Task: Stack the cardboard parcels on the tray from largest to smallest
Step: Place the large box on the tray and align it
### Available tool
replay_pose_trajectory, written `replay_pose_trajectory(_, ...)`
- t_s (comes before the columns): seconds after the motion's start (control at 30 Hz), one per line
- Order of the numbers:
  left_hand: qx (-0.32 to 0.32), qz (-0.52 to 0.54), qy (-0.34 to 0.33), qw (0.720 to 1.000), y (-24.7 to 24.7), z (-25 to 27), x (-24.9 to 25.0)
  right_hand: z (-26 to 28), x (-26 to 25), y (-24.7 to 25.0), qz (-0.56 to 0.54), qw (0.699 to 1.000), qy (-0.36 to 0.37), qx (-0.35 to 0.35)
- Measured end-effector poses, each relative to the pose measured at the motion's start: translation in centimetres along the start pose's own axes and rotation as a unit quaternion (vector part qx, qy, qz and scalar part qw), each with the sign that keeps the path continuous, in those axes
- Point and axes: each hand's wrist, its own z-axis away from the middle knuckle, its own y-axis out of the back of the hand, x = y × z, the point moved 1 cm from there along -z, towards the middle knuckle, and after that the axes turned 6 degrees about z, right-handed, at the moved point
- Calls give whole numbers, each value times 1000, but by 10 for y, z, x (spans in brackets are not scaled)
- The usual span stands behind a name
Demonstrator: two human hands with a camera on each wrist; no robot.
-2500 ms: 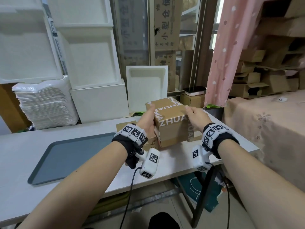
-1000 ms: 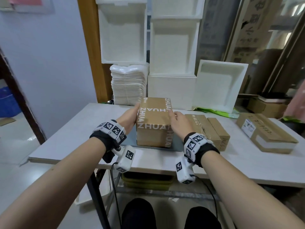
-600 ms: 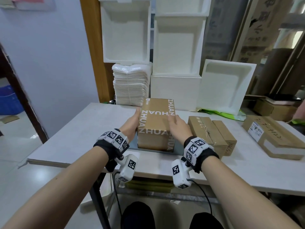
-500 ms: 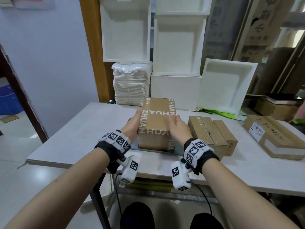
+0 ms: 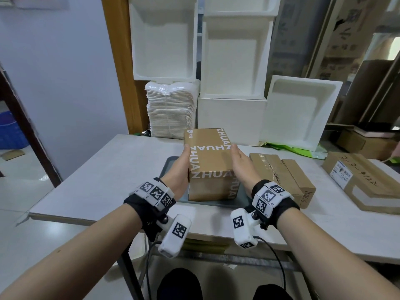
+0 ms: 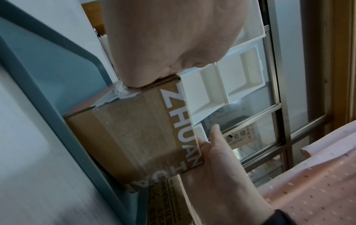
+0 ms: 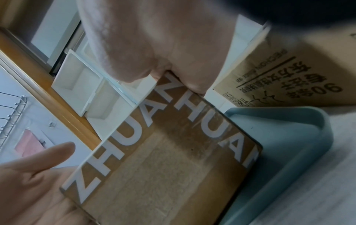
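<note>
A pale grey worktop (image 5: 91,182) stands against a wall stacked with white foam boxes (image 5: 232,59) and a pile of white foam sheets (image 5: 171,109), with a blue-white wall and a wooden post to the left. On the worktop lies a grey-blue tray (image 5: 171,163), and on the tray sits the printed parcel (image 5: 207,161), a brown cardboard box with "ZHUAN" in white letters. Its long axis runs away from the person toward the foam boxes, one short end facing them. The left hand (image 5: 180,169) lies flat against the parcel's left side, fingers straight and thumb up by the top edge. The right hand (image 5: 241,165) is flat along the right side, fingers extended; from the head view I cannot tell whether the palm is touching the box. Just right of the tray lie two narrower brown parcels (image 5: 281,174) side by side, and well apart, further right, a flat parcel (image 5: 363,180) with a white label.
</note>
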Motion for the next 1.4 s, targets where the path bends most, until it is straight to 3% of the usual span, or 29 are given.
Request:
replay_pose_trajectory(0.27, -22, -29, -24, 999, -3, 6, -6, 2, 14, 4, 37, 999, 8, -6)
replay_pose_trajectory(0.47, -22, -88, 8, 996, 33, -16, 45, -4, 16, 10, 40, 999, 23, -6)
replay_pose_trajectory(0.63, -19, -78, -7, 997, 52, -48, 79, -6, 10, 10, -40, 998, -2, 55)
replay_pose_trajectory(0.83, -19, -100, -1, 995, 49, -81, 71, -7, 10, -1, -153, 981, -71, 96)
replay_pose_trajectory(1.07, -40, -36, 0, 999, 50, -102, 57, -20, 25, -9, -183, 972, -70, 128)
replay_pose_trajectory(1.4, -54, 36, -23, 998, 67, -72, 62, -34, 12, 9, -200, 972, -21, 124)
